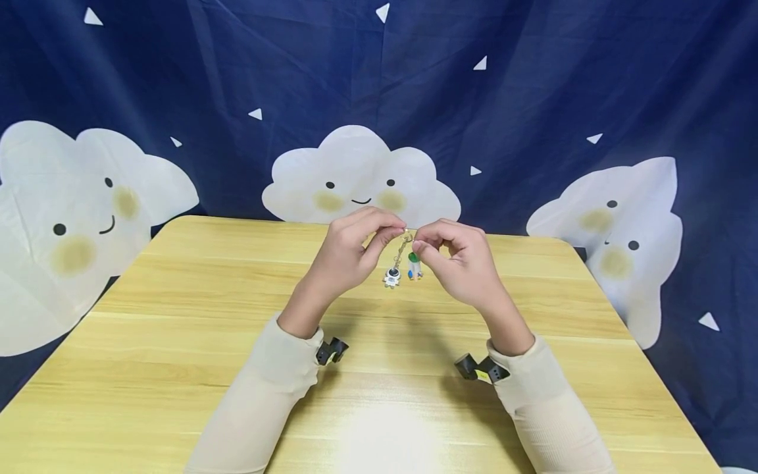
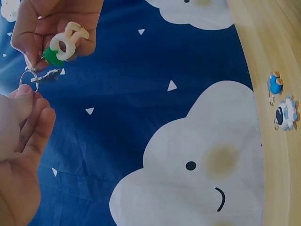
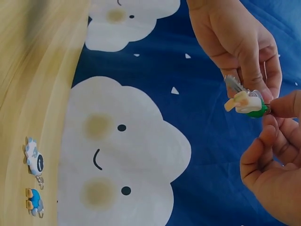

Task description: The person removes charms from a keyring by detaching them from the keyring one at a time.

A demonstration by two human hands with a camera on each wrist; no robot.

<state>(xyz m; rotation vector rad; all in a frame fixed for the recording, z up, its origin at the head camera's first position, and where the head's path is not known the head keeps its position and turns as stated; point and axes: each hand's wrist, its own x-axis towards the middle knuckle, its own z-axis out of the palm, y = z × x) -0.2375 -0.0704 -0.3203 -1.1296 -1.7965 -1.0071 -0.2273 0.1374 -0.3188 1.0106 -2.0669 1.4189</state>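
In the head view my left hand [image 1: 352, 253] and right hand [image 1: 468, 266] meet in mid-air over the far part of the table. The left thumb and fingertips pinch a thin metal key ring [image 2: 21, 76], from which a silver key [image 2: 49, 75] sticks out. Thumb and index finger of the right hand pinch the metal end of a small figure charm [image 3: 248, 105], white with a green base and pale limbs. Charm and ring are close together; whether they are linked is hard to tell.
On the wooden table [image 1: 195, 316] beyond the hands lie a white astronaut charm [image 2: 287, 113] and a blue figure charm [image 2: 275, 83], each with a small metal ring. A dark blue curtain [image 1: 331, 59] with smiling clouds hangs at the table's back and sides.
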